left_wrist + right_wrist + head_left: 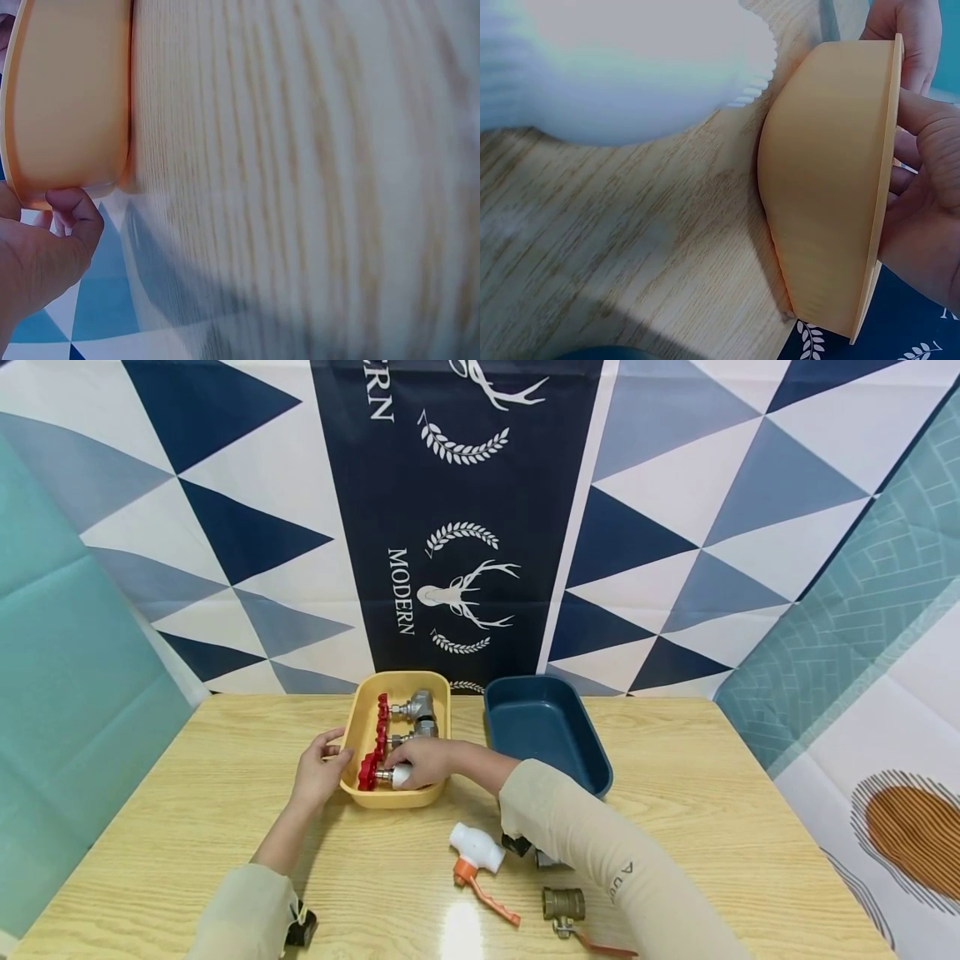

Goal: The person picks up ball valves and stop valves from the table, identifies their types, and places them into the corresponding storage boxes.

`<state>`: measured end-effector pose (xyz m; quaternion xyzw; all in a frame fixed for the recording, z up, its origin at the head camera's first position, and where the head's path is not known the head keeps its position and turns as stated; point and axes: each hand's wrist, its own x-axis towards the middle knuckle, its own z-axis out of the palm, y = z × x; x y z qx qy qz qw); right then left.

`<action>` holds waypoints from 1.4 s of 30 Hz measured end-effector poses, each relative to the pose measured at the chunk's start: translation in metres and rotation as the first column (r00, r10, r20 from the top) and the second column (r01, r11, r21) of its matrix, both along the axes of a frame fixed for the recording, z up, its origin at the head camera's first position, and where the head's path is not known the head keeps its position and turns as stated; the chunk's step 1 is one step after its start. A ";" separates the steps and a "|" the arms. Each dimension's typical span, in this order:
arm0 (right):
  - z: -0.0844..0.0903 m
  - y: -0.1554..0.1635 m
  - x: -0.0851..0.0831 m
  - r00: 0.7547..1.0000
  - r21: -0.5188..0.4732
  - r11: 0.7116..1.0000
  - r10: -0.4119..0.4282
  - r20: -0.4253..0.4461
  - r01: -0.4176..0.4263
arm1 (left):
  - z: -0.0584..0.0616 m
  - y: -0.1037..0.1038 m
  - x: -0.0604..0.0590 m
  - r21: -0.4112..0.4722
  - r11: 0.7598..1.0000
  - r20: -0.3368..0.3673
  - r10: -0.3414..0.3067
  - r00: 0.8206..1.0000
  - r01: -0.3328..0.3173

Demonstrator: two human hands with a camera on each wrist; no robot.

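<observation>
On the printed backdrop (480, 485) at the far side we read MODERN, running sideways beside a stag's head and leaf sprigs; higher up, a second print shows only ERN. Dark letters mark the right sleeve (600, 852), but we cannot read them surely.

We see the yellow tray (392, 800) left of the blue tray (532, 727), a narrow strip of desk (150, 827) between them. In the yellow tray's far part lie two grey metal valves (422, 704) with red wheels (381, 739) pointing left. At its near end is the white valve (402, 775), its own red wheel also to the left. The right hand (426, 762) reaches over the right rim, its grip closed around this white valve. The left hand (318, 774) has its grip on the yellow tray's left wall, fingers bent against the outside.

Nearer to us lie a white ball valve (477, 847) with an orange lever and, farther right, a brass valve (564, 904) with an orange-red lever; a grey piece (550, 860) is mostly hidden under the right sleeve.

Both trays stand close to the desk's far edge. We see broad stretches of wood grain left of the left arm and right of the blue tray.
</observation>
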<state>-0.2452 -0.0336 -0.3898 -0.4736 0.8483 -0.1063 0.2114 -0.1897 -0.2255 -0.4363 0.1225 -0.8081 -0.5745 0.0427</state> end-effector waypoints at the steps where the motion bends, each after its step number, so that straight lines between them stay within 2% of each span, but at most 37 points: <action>1: 0.000 0.000 0.000 1.000 0.001 1.000 0.001 0.004 -0.001 | 0.000 0.000 0.000 0.001 1.000 0.001 -0.001 1.000 0.001; 12: 0.005 0.001 0.000 0.999 0.016 1.000 -0.019 0.042 0.018 | 0.001 0.001 -0.001 0.005 1.000 0.012 -0.005 1.000 0.005; 25: 0.006 0.001 0.001 0.998 0.043 0.998 -0.044 0.045 0.042 | 0.004 0.002 -0.001 -0.004 1.000 0.007 0.002 1.000 -0.002; 33: 0.005 0.001 0.003 0.999 0.049 0.998 -0.040 0.029 0.038 | 0.003 0.001 0.000 0.000 1.000 0.017 -0.002 1.000 0.002; 42: 0.006 -0.002 0.007 0.999 0.061 0.998 -0.013 -0.032 0.015 | 0.003 0.001 0.001 -0.003 1.000 0.013 -0.003 1.000 0.003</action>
